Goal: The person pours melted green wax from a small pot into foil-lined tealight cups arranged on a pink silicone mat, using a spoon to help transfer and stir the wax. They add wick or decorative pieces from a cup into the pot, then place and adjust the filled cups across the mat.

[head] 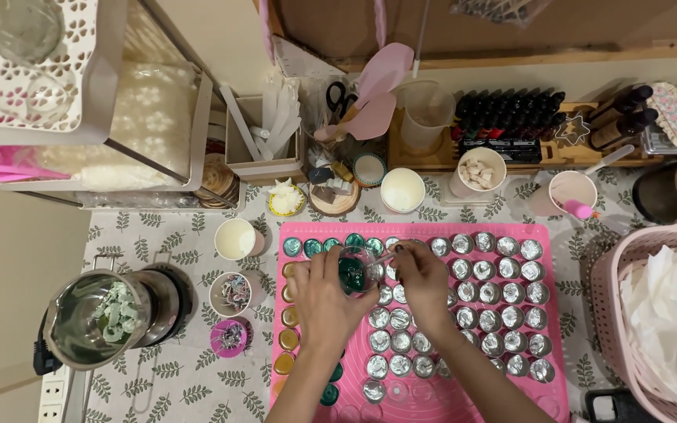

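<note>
- Over the pink silicone mat (511, 392): left hand (324, 301) grips small clear glass cup of green liquid (354, 274), fingers wrapped round it.
- Right hand (423, 280) just right of cup, pinching thin stirring stick (388, 256); stick slants left-down into cup.

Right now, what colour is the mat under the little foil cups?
Pink; the mat shows best in the head view.

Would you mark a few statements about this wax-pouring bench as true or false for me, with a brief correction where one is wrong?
1. The left hand holds a small glass cup of green liquid. True.
2. The silicone mat is blue. False: it is pink.
3. The right hand holds a thin stick at the cup. True.
4. The metal pot sits at the right edge. False: it is on the left.
5. A pink basket holds white paper. True.
</note>
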